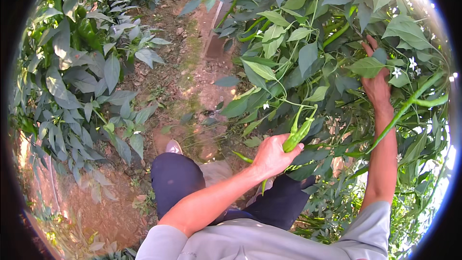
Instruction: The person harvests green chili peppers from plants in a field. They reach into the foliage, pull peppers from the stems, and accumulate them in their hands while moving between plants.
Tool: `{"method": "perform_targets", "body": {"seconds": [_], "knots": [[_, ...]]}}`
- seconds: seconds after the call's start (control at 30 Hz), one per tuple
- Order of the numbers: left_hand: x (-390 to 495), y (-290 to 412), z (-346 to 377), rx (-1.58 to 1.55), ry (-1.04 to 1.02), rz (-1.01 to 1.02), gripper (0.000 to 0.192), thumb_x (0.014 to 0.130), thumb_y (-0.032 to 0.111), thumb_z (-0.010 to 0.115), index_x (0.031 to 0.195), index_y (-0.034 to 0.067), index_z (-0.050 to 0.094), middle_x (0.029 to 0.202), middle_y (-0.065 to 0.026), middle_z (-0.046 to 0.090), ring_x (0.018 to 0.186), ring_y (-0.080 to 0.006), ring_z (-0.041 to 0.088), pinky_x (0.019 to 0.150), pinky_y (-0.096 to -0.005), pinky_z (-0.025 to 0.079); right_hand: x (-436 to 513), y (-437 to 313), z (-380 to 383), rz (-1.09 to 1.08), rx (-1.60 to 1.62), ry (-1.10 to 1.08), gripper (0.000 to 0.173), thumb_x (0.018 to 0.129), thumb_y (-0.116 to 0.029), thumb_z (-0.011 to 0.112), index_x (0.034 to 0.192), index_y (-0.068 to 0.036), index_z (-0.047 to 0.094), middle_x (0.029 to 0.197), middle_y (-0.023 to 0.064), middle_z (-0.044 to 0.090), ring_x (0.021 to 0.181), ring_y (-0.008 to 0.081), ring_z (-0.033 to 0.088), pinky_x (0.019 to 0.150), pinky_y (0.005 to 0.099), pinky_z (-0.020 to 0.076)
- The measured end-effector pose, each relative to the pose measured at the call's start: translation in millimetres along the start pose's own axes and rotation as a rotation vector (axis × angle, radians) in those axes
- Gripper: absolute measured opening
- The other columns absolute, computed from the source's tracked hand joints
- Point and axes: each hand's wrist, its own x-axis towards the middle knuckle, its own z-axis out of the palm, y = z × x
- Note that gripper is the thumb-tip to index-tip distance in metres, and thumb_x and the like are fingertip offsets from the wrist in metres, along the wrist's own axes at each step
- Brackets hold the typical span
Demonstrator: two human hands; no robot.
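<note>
My left hand is closed around several long green chili peppers. Their stem ends stick up past my thumb, and thin tips show below the fist. Deeper in the pepper plant on the right, my right hand reaches among the leaves with its fingers stretched out and apart. A leaf covers part of that hand, and I see nothing held in it. Near its fingertips hangs a green pepper, still among the foliage. Another long, curved pepper crosses in front of my right forearm.
A second row of pepper plants with hanging green peppers stands on the left. Between the rows runs a bare soil path, with a narrow pale strip along it. My bent knees are low beside the right row. Bright sun glares at upper right.
</note>
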Motion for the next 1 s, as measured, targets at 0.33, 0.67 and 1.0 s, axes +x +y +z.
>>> {"method": "perform_targets", "body": {"seconds": [0.33, 0.67, 1.0], "knots": [[-11, 3, 7, 0.020, -0.117, -0.091, 0.034, 0.093, 0.033, 0.074, 0.110, 0.005, 0.076, 0.079, -0.0194, 0.073, 0.075, -0.0397, 0.072, 0.073, -0.0474, 0.056, -12, -24, 21, 0.276, 1.161, 0.179, 0.040, 0.093, -0.001, 0.068, 0.132, -0.004, 0.065, 0.145, 0.0143, 0.059, 0.122, 0.0259, 0.064, 0.100, 0.0362, 0.0508], [-12, -13, 6, 0.040, -0.017, -0.028, 0.027, 0.096, 0.028, 0.076, 0.101, 0.002, 0.075, 0.069, -0.0041, 0.066, 0.064, -0.0091, 0.055, 0.063, -0.0325, 0.049, -11, -104, 12, 0.505, 0.687, 0.088, 0.024, 0.096, -0.010, 0.068, 0.117, -0.002, 0.074, 0.116, 0.0148, 0.075, 0.106, 0.0255, 0.071, 0.095, 0.0371, 0.0526], [22, 0, -28, 0.041, 0.098, 0.020, 0.028, 0.094, 0.029, 0.076, 0.096, 0.001, 0.074, 0.071, -0.0053, 0.069, 0.066, -0.0130, 0.062, 0.066, -0.0348, 0.052, -10, -55, 127, 1.108, 1.628, -0.017, 0.041, 0.109, -0.025, 0.043, 0.142, -0.005, 0.056, 0.141, 0.0066, 0.061, 0.111, 0.0223, 0.062, 0.098, 0.0393, 0.0493]]}}
